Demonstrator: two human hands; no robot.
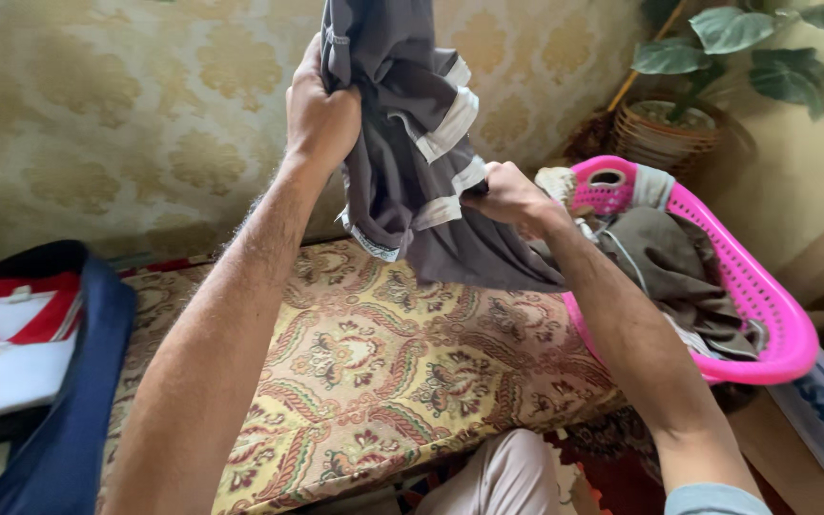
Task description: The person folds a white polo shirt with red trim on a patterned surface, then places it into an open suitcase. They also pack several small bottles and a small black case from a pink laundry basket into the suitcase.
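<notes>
Grey shirt with white stripes (pixel 412 143): being lifted over the patterned mattress (pixel 374 372), left hand (pixel 321 114) and right hand (pixel 512 195) both gripping it closed-fisted; pink laundry basket (pixel 765 305) at right edge. Next: spreading it flat.

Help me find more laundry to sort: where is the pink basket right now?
In the head view, the pink basket sits at the right, beside the patterned cushion and just below the potted plant, behind the right hand.

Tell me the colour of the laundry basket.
Bright pink, the laundry basket shows best in the head view, at right.
</notes>
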